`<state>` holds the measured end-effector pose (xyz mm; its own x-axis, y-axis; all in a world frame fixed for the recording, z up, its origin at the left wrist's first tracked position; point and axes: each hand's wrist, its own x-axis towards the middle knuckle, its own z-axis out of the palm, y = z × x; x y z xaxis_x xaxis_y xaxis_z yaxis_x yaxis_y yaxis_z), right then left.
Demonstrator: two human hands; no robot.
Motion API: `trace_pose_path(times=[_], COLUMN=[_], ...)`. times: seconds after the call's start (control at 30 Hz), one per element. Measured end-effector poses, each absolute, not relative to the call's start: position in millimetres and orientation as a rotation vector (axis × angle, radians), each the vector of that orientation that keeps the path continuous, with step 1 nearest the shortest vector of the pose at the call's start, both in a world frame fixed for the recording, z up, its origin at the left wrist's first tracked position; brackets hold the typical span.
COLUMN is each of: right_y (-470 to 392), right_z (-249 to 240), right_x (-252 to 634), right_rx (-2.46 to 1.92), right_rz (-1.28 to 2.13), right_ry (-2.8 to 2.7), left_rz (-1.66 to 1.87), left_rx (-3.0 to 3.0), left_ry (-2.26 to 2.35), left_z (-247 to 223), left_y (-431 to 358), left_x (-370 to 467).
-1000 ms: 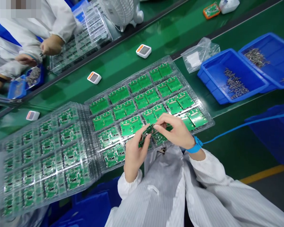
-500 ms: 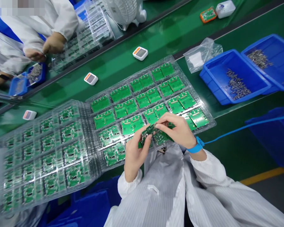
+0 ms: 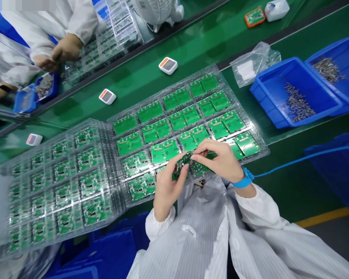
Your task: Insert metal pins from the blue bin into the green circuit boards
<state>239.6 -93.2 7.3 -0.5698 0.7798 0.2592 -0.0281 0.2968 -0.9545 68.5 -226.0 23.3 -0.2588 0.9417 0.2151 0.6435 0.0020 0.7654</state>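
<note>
Head view: hands (image 3: 169, 186) at board (image 3: 184, 159) over tray edge (image 3: 259, 153)

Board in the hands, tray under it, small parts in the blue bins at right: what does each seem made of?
Board: likely laminate, green-finished, carrying tiny components.
Tray: probably plastic, clear with glossy ridges.
Small parts: apparently metal, silvery, glinting.

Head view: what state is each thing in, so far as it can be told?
Circuit board: tilted, held over the tray.
Left hand: closed on that board.
Right hand: closed at the board's edge.
Tray: bearing green boards.
Left trays: stacked.
Wrist strap: fastened around the right wrist.
Blue bins: open, holding metal parts.
Plastic bag: crumpled.
White devices: displays unreadable.
Fan: cannot tell if running.
</note>
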Motion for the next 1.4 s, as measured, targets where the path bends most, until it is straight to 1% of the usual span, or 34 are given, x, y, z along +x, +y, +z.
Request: trace_pose_path(times=[0.37,0.67,0.77,1.0,1.27,1.4], right_y=[-93.3,-92.2,-92.3,-94.7,-97.9,-96.0], right_z=[2.1,-2.6,-3.3,-3.3,-1.1,-0.1], right_x=[240.3,238.3,238.1,241.7,243.8,242.9], right_rx=[-0.628,-0.522,-0.471,-0.531,-0.473,-0.472], right_rz=[1.288,1.071,1.096,1.305,1.126,1.146], right_ry=[-1.783,-1.830,-1.828,-1.819,-1.878,-1.928], left_rz=[1.133,1.153,1.167,1.187,1.211,1.338], left_rx=[1.657,1.588,1.552,1.533,1.549,1.441], left_ry=[1.922,1.923,1.945,1.891,1.827,1.936], left_z=[24.1,20.7,18.8,18.9,17.1,21.2], left_y=[-227.4,-227.8,-229.7,-232.1,-234.8,-244.4], left_x=[69.0,72.6,72.3,70.5,71.2,47.9])
